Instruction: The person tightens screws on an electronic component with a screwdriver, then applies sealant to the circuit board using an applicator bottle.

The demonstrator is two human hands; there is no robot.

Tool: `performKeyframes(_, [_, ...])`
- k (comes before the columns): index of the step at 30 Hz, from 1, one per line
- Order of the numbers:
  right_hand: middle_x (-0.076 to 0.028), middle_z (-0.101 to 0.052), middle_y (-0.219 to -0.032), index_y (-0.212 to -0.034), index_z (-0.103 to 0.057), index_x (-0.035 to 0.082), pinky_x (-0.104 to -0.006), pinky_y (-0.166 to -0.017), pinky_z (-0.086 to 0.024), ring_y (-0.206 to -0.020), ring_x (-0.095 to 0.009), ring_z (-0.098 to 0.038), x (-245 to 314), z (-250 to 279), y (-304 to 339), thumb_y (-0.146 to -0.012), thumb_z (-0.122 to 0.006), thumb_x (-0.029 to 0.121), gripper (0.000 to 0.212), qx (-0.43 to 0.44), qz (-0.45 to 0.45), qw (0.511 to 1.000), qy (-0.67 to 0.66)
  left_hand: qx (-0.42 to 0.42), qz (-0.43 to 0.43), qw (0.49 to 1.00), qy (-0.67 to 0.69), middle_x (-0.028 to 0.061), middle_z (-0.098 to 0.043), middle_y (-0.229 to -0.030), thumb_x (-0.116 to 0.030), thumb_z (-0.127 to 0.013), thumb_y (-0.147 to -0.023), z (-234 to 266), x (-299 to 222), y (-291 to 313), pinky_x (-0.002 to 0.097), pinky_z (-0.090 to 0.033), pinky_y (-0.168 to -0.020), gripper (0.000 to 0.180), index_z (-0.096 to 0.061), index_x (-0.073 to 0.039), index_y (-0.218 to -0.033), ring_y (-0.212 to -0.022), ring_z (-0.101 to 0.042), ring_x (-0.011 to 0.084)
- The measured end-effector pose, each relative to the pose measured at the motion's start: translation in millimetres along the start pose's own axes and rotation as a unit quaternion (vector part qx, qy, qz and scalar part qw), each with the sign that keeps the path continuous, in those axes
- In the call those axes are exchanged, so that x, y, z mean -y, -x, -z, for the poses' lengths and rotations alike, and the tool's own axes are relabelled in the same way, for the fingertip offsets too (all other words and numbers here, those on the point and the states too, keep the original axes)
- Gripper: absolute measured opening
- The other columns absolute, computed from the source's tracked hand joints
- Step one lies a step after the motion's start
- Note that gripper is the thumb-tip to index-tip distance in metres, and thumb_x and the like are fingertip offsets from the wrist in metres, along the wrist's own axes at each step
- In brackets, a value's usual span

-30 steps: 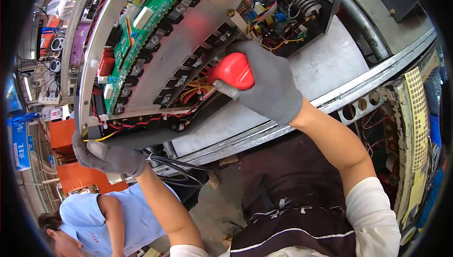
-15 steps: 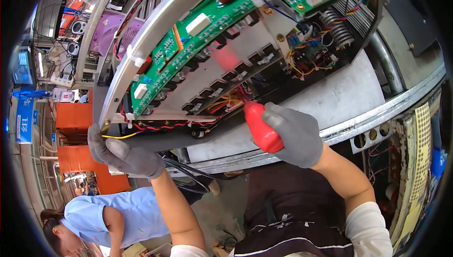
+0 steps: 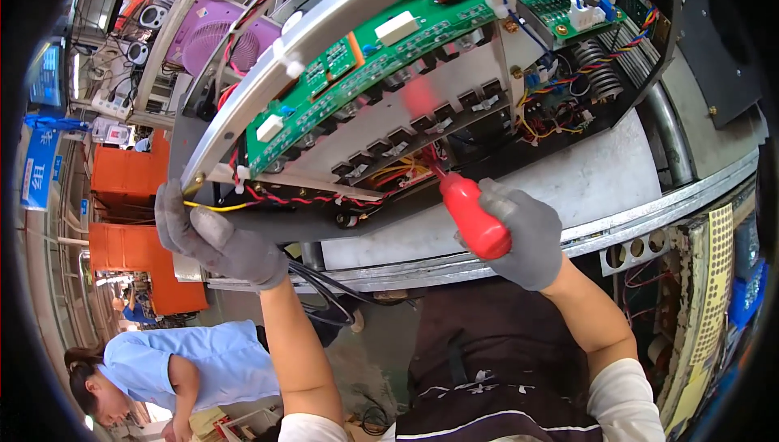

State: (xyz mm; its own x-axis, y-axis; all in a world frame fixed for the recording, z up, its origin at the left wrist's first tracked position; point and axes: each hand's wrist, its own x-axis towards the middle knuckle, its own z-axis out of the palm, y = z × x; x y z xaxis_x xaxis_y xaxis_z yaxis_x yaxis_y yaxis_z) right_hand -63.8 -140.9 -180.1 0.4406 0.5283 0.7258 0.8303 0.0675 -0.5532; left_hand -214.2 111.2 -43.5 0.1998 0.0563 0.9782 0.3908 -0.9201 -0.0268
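Observation:
A screwdriver with a red handle [image 3: 475,219] is in my right hand [image 3: 523,235], its fingers wrapped round the grip. Its shaft points up and left into the opened electronic unit, among red and yellow wires [image 3: 398,172]; the tip is hard to make out. My left hand [image 3: 223,243], also gloved in grey, holds the lower left end of the unit's curved-looking metal frame [image 3: 256,101]. Its fingers lie against the frame's end, with the thumb apart near a yellow wire. Along the frame stands a long green circuit board [image 3: 357,77], with black components on the metal plate below it.
A white roller-like surface [image 3: 568,186] and a metal rail [image 3: 592,235] run in front of the unit. Black cables [image 3: 324,292] hang by my left forearm. A co-worker in light blue [image 3: 191,365] bends at lower left, near orange bins [image 3: 130,170]. A purple fan [image 3: 215,36] stands behind.
The unit appears shifted slightly right in the picture as the view moved. The screwdriver handle has tilted a little, its butt end further right. Both hands keep their holds.

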Motion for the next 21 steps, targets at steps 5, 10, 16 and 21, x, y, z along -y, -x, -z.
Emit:
performKeyframes(5, [-0.018,-0.068,-0.099,-0.111,-0.058,0.003,-0.0382,-0.074,-0.055,-0.086,-0.034,-0.068,6,8,6,-0.067,-0.088,0.019,0.055,-0.07,-0.182,0.977,-0.085,0.0,0.026,0.999,0.021,0.0133,-0.045,-0.128,-0.021,-0.04,-0.101,2,-8,-5,0.043,-0.042,-0.104,0.034,-0.054,-0.001,-0.125,-0.121,-0.048,0.0264])
performKeyframes(10, [-0.014,-0.065,-0.1,-0.114,-0.055,-0.001,-0.033,-0.082,-0.051,-0.091,-0.021,-0.063,-12,13,-15,-0.074,-0.082,0.022,0.053,-0.085,-0.339,0.922,-0.164,0.002,0.001,0.999,0.044,0.0132,-0.046,-0.126,-0.015,-0.039,-0.101,-1,-1,-5,0.0413,-0.042,-0.104,0.032,-0.054,-0.001,-0.126,-0.12,-0.048,0.0258])
performKeyframes(16, [-0.014,-0.065,-0.099,-0.116,-0.055,-0.002,-0.0329,-0.08,-0.051,-0.088,-0.02,-0.062,-21,13,-23,-0.075,-0.08,0.027,0.056,-0.09,-0.373,0.899,-0.211,0.011,0.045,0.999,0.029,0.0151,-0.045,-0.127,-0.015,-0.043,-0.095,5,-4,-6,0.0433,-0.039,-0.103,0.036,-0.058,-0.001,-0.125,-0.12,-0.045,0.0293])
performKeyframes(21, [-0.011,-0.066,-0.096,-0.114,-0.055,0.001,-0.0329,-0.079,-0.051,-0.085,-0.019,-0.062,-10,17,-20,-0.072,-0.083,0.023,0.054,-0.084,-0.277,0.95,-0.113,0.016,0.082,0.992,0.091,0.0167,-0.044,-0.127,-0.013,-0.047,-0.093,6,-11,-6,0.0437,-0.038,-0.103,0.035,-0.058,0.0,-0.124,-0.121,-0.046,0.0308])
